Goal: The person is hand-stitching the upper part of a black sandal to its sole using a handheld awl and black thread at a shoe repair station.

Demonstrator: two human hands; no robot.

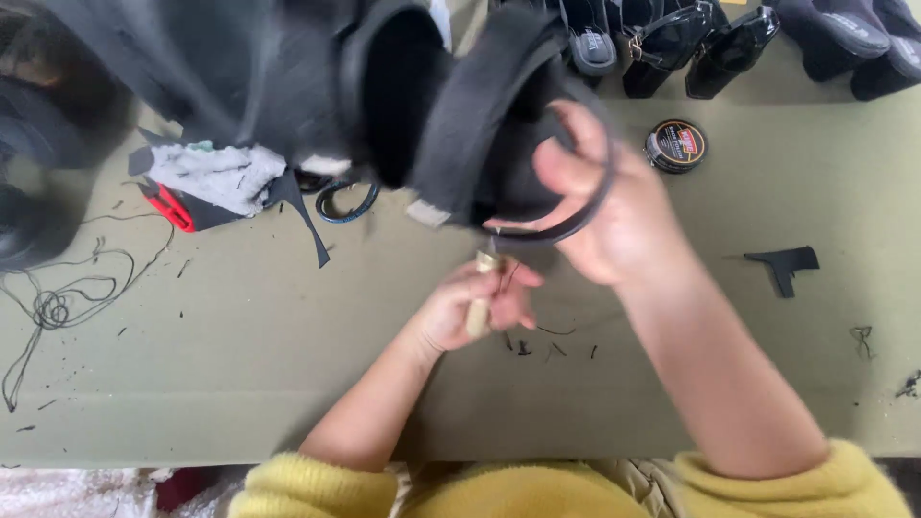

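Observation:
My right hand (604,206) grips a black shoe upper (460,125), held up above the olive table (288,384); its fingers hook around the dark rim and a thin black strap loop. Below it, my left hand (475,305) is closed on a small tool with a pale wooden handle (477,317), its tip pointing up at the lower edge of the shoe. The shoe is blurred and hides part of the table behind it.
A white rag (216,173) and a red-handled tool (171,206) lie at the left with tangled black thread (58,307). A round tin (675,145) sits at the right, a black leather scrap (785,264) beyond it. Several black shoes (691,43) line the far edge.

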